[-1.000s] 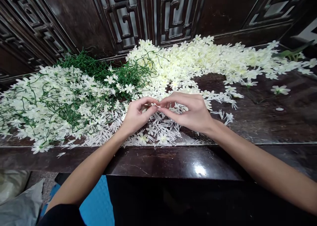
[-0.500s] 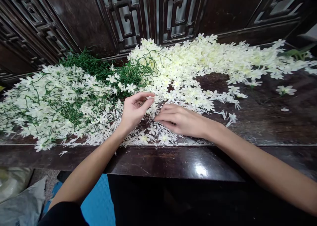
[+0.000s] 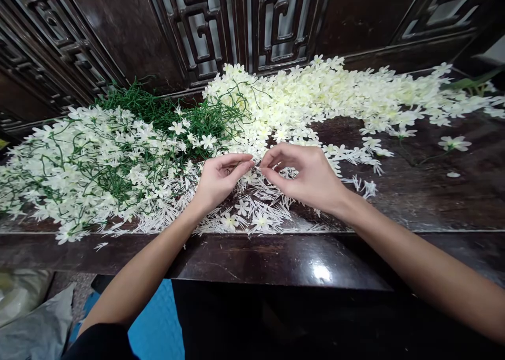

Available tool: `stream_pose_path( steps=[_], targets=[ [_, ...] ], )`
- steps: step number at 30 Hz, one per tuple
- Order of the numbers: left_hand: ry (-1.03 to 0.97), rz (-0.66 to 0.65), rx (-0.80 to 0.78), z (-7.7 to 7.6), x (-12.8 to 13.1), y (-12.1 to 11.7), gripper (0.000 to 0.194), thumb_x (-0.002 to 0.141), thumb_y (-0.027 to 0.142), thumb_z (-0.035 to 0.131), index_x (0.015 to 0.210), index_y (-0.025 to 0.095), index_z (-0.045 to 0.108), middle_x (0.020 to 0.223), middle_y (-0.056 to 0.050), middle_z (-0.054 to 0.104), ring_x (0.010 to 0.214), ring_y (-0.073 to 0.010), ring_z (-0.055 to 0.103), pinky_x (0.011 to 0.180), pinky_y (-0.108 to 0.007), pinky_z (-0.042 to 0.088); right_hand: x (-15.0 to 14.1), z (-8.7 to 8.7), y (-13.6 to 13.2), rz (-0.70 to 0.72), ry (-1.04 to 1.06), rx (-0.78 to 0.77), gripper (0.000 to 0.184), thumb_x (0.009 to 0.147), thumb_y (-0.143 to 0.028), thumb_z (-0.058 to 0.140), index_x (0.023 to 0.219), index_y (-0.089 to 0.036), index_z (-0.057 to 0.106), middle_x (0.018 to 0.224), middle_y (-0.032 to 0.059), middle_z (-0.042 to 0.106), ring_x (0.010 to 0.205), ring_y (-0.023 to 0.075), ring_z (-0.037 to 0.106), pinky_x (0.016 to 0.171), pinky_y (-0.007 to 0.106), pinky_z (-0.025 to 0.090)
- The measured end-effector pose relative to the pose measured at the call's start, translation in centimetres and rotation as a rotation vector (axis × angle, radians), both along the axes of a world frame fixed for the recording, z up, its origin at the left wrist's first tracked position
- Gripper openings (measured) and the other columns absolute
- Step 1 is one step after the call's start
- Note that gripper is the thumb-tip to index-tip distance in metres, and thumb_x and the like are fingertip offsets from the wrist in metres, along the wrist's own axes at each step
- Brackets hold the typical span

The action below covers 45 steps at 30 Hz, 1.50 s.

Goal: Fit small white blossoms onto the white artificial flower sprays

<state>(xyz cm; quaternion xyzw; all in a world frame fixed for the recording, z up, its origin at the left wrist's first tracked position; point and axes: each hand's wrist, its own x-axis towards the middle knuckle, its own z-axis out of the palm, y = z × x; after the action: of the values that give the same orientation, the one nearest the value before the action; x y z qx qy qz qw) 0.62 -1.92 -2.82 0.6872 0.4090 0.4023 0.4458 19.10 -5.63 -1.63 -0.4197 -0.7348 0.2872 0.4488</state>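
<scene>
My left hand [image 3: 224, 180] is closed in a pinch above the white stamen pieces [image 3: 272, 191]. Thumb and forefinger meet on something too small to make out. Facing it, almost fingertip to fingertip, my right hand [image 3: 303, 175] also pinches, its fingers curled into a ring; what sits at its tips cannot be made out. Beneath both hands lie loose stamens and a few artificial blossoms [image 3: 230, 221]. Behind them spreads a heap of pale yellow-white petal blossoms [image 3: 335, 94]. Green plastic stems [image 3: 158, 110] lie bunched at the back left.
A large pile of white flowers on green stems [image 3: 90, 160] covers the left of the dark wooden bench [image 3: 426, 197]. One stemmed flower [image 3: 453, 143] lies at the right. A carved wooden backrest [image 3: 205, 28] rises behind. Bags [image 3: 35, 318] are on the floor, lower left.
My right hand has lifted from the stamen pile and come up level with my left fingertips, now pinching. My left hand has dropped slightly and shifted a little right.
</scene>
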Motion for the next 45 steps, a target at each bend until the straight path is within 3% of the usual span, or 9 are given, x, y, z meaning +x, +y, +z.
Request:
stream_pose_path(
  steps=[6,9,12,18,22,27,31,37,45],
  targets=[
    [0.322,-0.030,0.279,0.6,-0.5,0.0,0.024,0.079,0.015,0.060,0.099,0.016,0.073,0.100,-0.009,0.075,0.091,-0.0212,0.068,0.086,-0.041,0.054,0.3,-0.3,0.2,-0.014,-0.043,-0.004,0.013,0.078,-0.014,0.058,0.087,-0.017,0.066,0.084,0.0058,0.070,0.077,0.0194,0.065,0.073,0.041,0.057],
    [0.600,-0.076,0.424,0.1,-0.7,0.2,0.026,0.079,0.017,0.057,0.101,0.014,0.071,0.094,-0.009,0.072,0.089,-0.0241,0.064,0.088,-0.047,0.049,0.4,-0.3,0.3,-0.030,-0.075,-0.020,0.016,0.077,-0.015,0.058,0.090,-0.017,0.068,0.086,0.0063,0.071,0.078,0.0196,0.066,0.075,0.043,0.059],
    [0.680,-0.121,0.465,-0.5,-0.7,0.3,0.017,0.082,0.021,0.057,0.091,0.015,0.070,0.085,-0.008,0.069,0.085,-0.0236,0.059,0.086,-0.045,0.046,0.4,-0.3,0.3,-0.033,-0.086,-0.011,0.015,0.079,-0.018,0.059,0.087,-0.019,0.071,0.092,0.0067,0.072,0.078,0.0199,0.067,0.076,0.044,0.060],
    [0.508,-0.013,0.358,0.2,-0.4,0.0,0.006,0.078,0.016,0.058,0.077,0.017,0.064,0.079,-0.004,0.069,0.077,-0.0192,0.060,0.077,-0.038,0.048,0.4,-0.2,0.3,-0.027,-0.142,0.035,0.016,0.078,-0.016,0.059,0.079,-0.022,0.073,0.091,0.0043,0.074,0.082,0.0212,0.069,0.081,0.047,0.058],
    [0.270,0.068,0.158,0.7,-0.2,-0.1,0.004,0.074,0.018,0.063,0.077,0.016,0.065,0.087,-0.007,0.072,0.081,-0.0192,0.065,0.076,-0.036,0.052,0.4,0.0,0.1,0.004,-0.160,-0.069,0.017,0.077,-0.016,0.058,0.084,-0.019,0.074,0.083,0.0048,0.074,0.070,0.0201,0.069,0.066,0.043,0.060],
    [0.063,0.010,0.061,0.5,-0.1,-0.2,0.004,0.072,0.017,0.068,0.073,0.017,0.063,0.084,-0.005,0.071,0.081,-0.0171,0.067,0.077,-0.034,0.055,0.2,0.0,-0.1,-0.016,-0.083,-0.062,0.017,0.077,-0.015,0.059,0.084,-0.017,0.074,0.081,0.0058,0.074,0.069,0.0191,0.069,0.069,0.041,0.061],
    [0.029,-0.061,0.067,0.4,0.0,-0.4,0.007,0.072,0.017,0.070,0.074,0.018,0.064,0.077,-0.002,0.067,0.072,-0.0133,0.063,0.072,-0.031,0.056,0.0,0.1,-0.1,-0.086,-0.069,-0.053,0.014,0.076,-0.016,0.061,0.081,-0.015,0.074,0.080,0.0077,0.074,0.068,0.0198,0.069,0.066,0.040,0.061],
    [-0.045,-0.109,0.052,0.3,0.0,-0.6,0.024,0.071,0.015,0.073,0.094,0.018,0.066,0.092,-0.004,0.070,0.081,-0.0135,0.066,0.078,-0.028,0.057,-0.1,0.4,-0.2,-0.142,-0.062,-0.048,0.011,0.074,-0.016,0.061,0.073,-0.015,0.072,0.074,0.0075,0.073,0.063,0.0189,0.067,0.063,0.038,0.060],
    [-0.008,-0.108,0.083,0.6,-0.1,-0.4,0.013,0.079,0.015,0.064,0.089,0.018,0.072,0.091,-0.004,0.074,0.081,-0.0132,0.066,0.075,-0.028,0.055,0.0,0.2,-0.1,-0.123,-0.042,-0.063,0.011,0.073,-0.015,0.061,0.074,-0.016,0.072,0.074,0.0059,0.073,0.062,0.0169,0.066,0.061,0.037,0.062]
  ],
)
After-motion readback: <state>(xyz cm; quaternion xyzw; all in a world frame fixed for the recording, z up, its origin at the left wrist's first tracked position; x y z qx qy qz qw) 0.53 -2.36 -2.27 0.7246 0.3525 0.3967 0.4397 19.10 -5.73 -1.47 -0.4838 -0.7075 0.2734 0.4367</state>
